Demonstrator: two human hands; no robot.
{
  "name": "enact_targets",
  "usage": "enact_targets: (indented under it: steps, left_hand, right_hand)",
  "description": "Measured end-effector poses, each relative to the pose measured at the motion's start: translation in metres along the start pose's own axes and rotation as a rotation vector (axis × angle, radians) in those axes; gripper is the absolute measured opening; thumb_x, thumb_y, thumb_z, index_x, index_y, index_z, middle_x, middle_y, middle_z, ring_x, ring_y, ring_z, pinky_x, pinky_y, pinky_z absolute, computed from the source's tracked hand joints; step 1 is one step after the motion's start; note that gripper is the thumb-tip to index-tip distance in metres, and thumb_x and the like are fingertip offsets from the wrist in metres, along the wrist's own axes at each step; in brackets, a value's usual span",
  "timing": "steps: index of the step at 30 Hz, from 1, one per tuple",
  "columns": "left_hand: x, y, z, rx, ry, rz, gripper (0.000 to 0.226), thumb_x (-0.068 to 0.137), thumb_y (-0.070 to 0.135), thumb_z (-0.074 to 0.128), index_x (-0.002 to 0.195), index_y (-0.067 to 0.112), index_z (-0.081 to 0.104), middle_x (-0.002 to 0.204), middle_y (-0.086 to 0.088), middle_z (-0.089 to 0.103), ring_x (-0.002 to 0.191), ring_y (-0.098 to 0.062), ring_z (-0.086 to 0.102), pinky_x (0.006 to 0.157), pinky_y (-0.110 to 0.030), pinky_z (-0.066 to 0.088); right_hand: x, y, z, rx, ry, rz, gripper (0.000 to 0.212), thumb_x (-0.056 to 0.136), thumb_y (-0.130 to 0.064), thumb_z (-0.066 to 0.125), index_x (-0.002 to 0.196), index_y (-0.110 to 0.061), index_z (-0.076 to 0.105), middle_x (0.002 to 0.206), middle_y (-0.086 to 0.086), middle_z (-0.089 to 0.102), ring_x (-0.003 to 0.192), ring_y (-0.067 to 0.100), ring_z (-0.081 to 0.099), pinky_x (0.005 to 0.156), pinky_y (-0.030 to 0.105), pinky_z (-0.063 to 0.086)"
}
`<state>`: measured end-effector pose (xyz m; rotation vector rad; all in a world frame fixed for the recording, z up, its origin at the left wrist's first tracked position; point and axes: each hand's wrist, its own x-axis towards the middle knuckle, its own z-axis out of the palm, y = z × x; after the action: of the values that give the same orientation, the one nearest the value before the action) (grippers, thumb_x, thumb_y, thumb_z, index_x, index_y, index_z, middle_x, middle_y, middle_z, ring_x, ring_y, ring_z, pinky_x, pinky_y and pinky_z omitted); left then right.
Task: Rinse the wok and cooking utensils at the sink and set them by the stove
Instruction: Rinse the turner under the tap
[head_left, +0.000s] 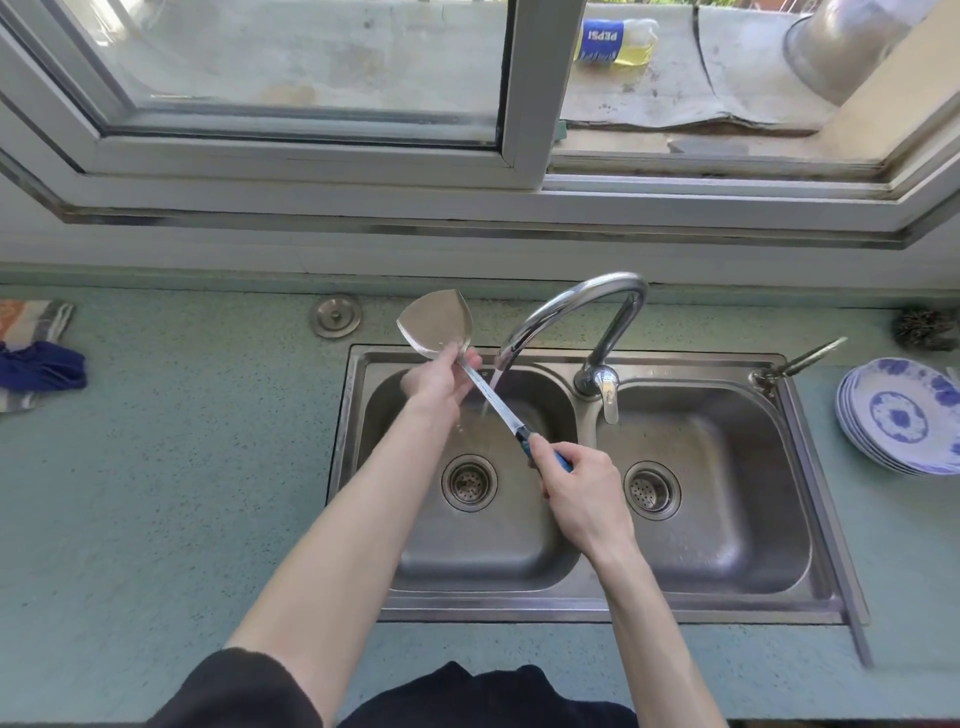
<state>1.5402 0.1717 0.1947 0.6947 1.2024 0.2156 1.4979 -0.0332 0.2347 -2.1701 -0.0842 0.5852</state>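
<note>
**Rinsing the spatula under a running tap**

Holding a metal spatula (435, 325) across the left basin of a double sink (826, 525), a person works it under the stream from a curved faucet (571, 312). Seen from the head camera, the right hand (576, 488) has its fingers curled round the blue handle, while the left hand (441, 379) grips the shaft just below the blade, thumb and fingers closed on it. The blade is tilted up and away, over the back rim of the sink, and water falls on the shaft between the two hands, not on the blade itself.

To do this step well, the blade likely needs drawing back under the stream, then turning so both faces get wet, with the left fingers free to rub off any residue. Keeping the blade low in the basin should hold down splashing onto the green counter (182, 467). The handle end may also want a pass.

Neither wok nor stove appears in this view, so the task seems far from finished. A stack of blue-patterned plates (904, 415) sits on the counter to the right of the sink, a cloth (36, 353) lies at the far left, and a bottle (615, 41) rests on the ledge outside the window.
</note>
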Motion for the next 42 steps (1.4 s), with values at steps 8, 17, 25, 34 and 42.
enact_targets:
  steps: [8, 17, 25, 34, 42]
  left_hand:
    - [-0.029, -0.032, 0.008, 0.076, -0.108, 0.008, 0.016, 0.098, 0.009, 0.067, 0.103, -0.005, 0.072, 0.092, -0.015, 0.079, 0.068, -0.016, 0.076, 0.064, -0.028, 0.064]
    - [-0.069, -0.060, 0.006, 0.012, -0.164, 0.040, 0.008, 0.094, 0.007, 0.071, 0.096, -0.001, 0.072, 0.090, -0.012, 0.079, 0.074, -0.017, 0.074, 0.064, -0.026, 0.060]
    - [-0.063, -0.048, -0.004, 0.184, -0.181, 0.157, 0.020, 0.096, 0.011, 0.070, 0.103, -0.008, 0.072, 0.093, -0.017, 0.079, 0.072, -0.019, 0.074, 0.061, -0.024, 0.058]
    - [-0.070, -0.048, 0.006, 0.190, -0.241, 0.106, 0.013, 0.099, 0.000, 0.055, 0.092, -0.003, 0.066, 0.092, -0.020, 0.074, 0.076, -0.026, 0.070, 0.059, -0.023, 0.060]
    - [-0.061, -0.053, 0.007, 0.116, -0.279, 0.039, 0.025, 0.105, 0.014, 0.056, 0.111, -0.007, 0.068, 0.098, -0.017, 0.079, 0.090, -0.025, 0.078, 0.073, -0.029, 0.063]
  right_hand:
    - [0.003, 0.002, -0.010, -0.013, 0.037, 0.018, 0.059, 0.099, -0.055, 0.056, 0.073, -0.002, 0.060, 0.068, 0.020, 0.058, 0.058, 0.018, 0.041, 0.055, 0.034, 0.037]
    - [0.015, -0.019, 0.008, -0.007, 0.048, -0.057, 0.052, 0.106, -0.050, 0.051, 0.069, -0.016, 0.064, 0.064, 0.005, 0.067, 0.066, 0.022, 0.061, 0.067, 0.039, 0.048]
    - [0.018, -0.011, 0.016, -0.025, 0.061, -0.107, 0.045, 0.109, -0.044, 0.046, 0.081, -0.017, 0.066, 0.071, 0.000, 0.068, 0.071, 0.019, 0.062, 0.070, 0.039, 0.046]
    - [0.022, 0.001, 0.009, -0.142, -0.080, -0.085, 0.030, 0.102, -0.046, 0.061, 0.125, -0.028, 0.056, 0.116, -0.002, 0.067, 0.105, 0.023, 0.065, 0.094, 0.043, 0.051]
    - [0.014, 0.012, 0.004, -0.181, -0.029, -0.182, 0.030, 0.105, -0.041, 0.058, 0.133, -0.030, 0.058, 0.114, -0.004, 0.073, 0.104, 0.025, 0.068, 0.082, 0.033, 0.044]
